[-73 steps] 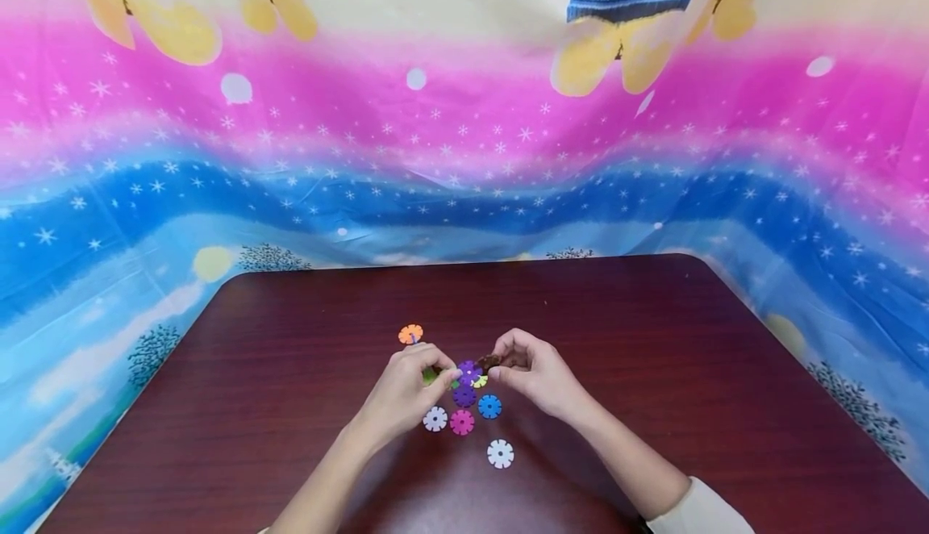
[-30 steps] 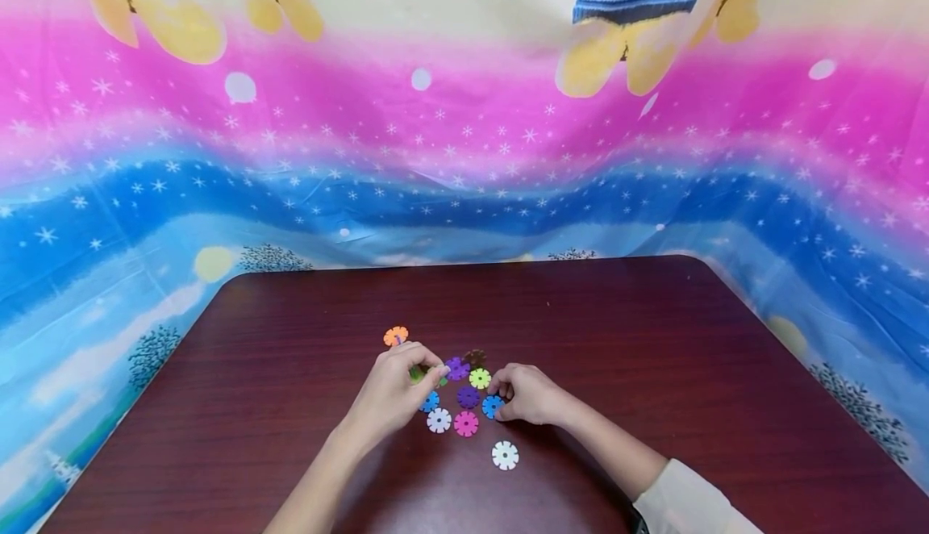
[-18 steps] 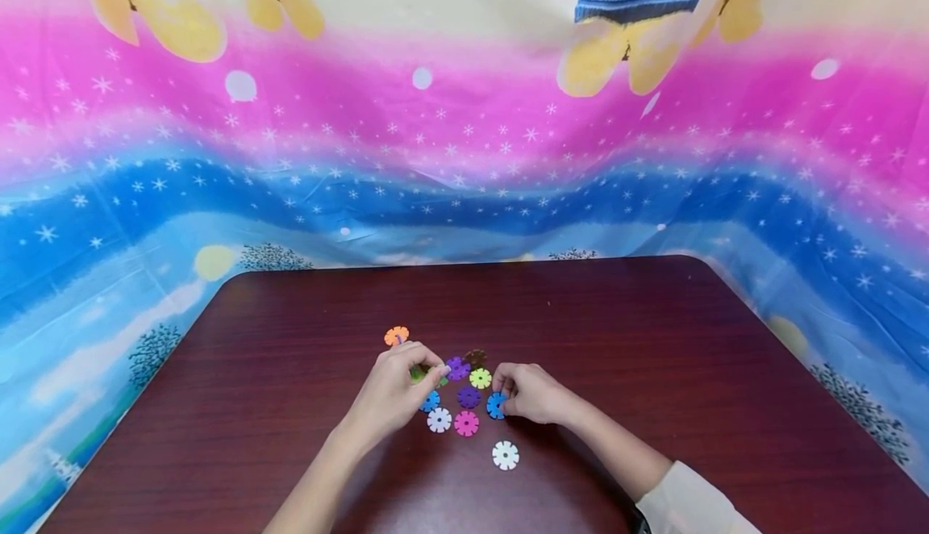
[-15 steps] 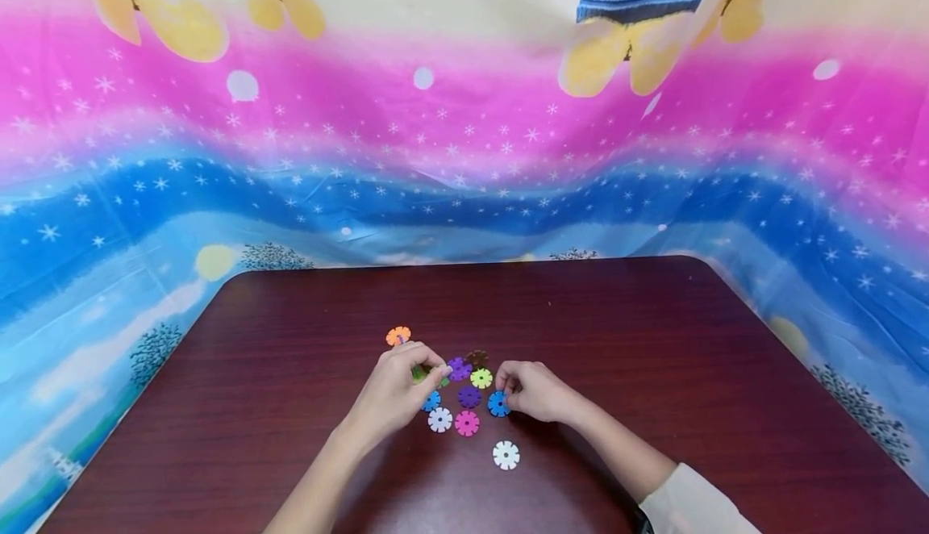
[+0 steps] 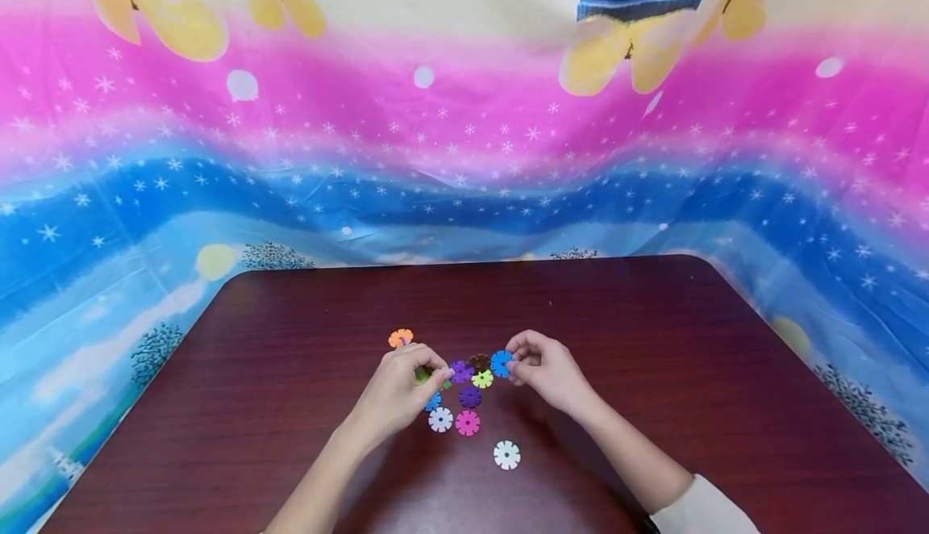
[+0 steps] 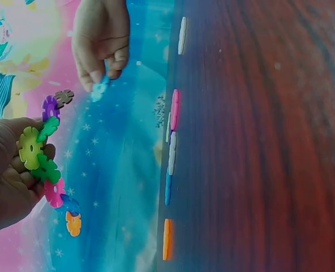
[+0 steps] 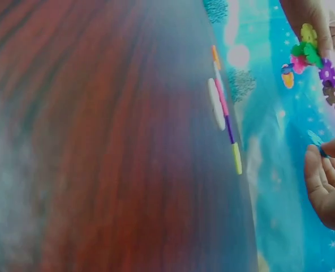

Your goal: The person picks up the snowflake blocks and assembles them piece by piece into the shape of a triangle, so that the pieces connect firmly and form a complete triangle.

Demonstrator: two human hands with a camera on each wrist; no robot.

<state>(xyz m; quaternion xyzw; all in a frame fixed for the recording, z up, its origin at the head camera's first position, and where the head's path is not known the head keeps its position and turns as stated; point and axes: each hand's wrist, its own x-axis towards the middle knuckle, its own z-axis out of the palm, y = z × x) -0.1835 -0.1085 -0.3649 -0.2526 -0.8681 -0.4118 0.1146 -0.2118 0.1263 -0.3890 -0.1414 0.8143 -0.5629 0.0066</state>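
Observation:
My left hand (image 5: 397,385) pinches a chain of slotted snowflake discs (image 6: 45,168), raised above the table. In the left wrist view the chain runs from a brown disc (image 6: 64,98) through purple, green, yellow, green, pink and blue to an orange disc (image 6: 73,224). Thumb and fingers of my right hand (image 5: 547,369) pinch a single blue disc (image 5: 501,364), also off the table. It is close to the chain's brown end, and in the right wrist view (image 7: 320,148) a gap separates the two. The left hand hides part of the chain in the head view.
Loose discs lie on the dark wooden table (image 5: 617,316): white (image 5: 439,419), pink (image 5: 468,423), dark purple (image 5: 469,397), yellow-green (image 5: 482,378), blue (image 5: 433,401) and a nearer white one (image 5: 506,455). An orange disc (image 6: 167,239) also lies there. A printed cloth (image 5: 464,195) hangs behind.
My right hand has let go of the brown disc, taken the blue disc from the table and raised it towards the chain's brown end. My left hand keeps its hold, shifting slightly.

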